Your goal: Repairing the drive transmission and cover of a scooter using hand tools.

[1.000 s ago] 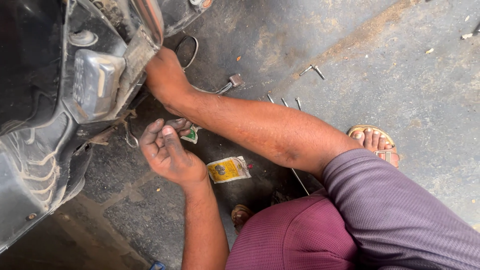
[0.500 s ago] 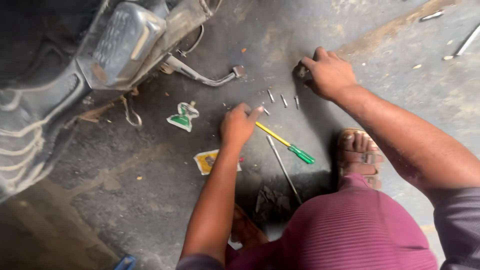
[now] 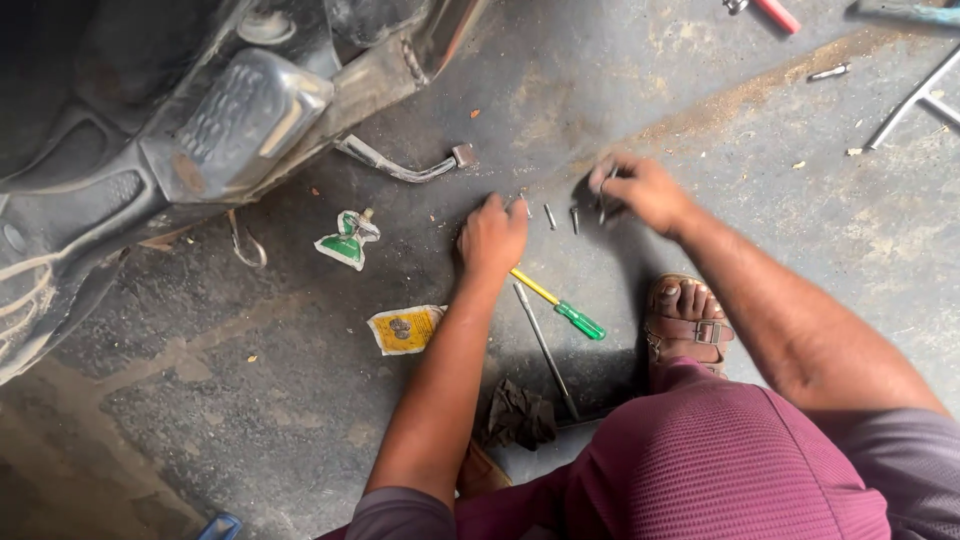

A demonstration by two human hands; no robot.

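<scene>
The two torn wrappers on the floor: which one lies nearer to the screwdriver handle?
The yellow wrapper, lying flat beside the left forearm. The green and white wrapper lies farther away, closer to the vehicle.

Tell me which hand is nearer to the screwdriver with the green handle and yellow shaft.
Left. The left hand rests just above the green-handled, yellow-shafted screwdriver, over its tip. The right hand is farther off, up and right, among small bolts.

green wrapper (image 3: pixel 348 240) | yellow packet (image 3: pixel 404 329) | dark rag (image 3: pixel 520 416) | sandal (image 3: pixel 688 328) | kickstand lever (image 3: pixel 400 166)
</scene>
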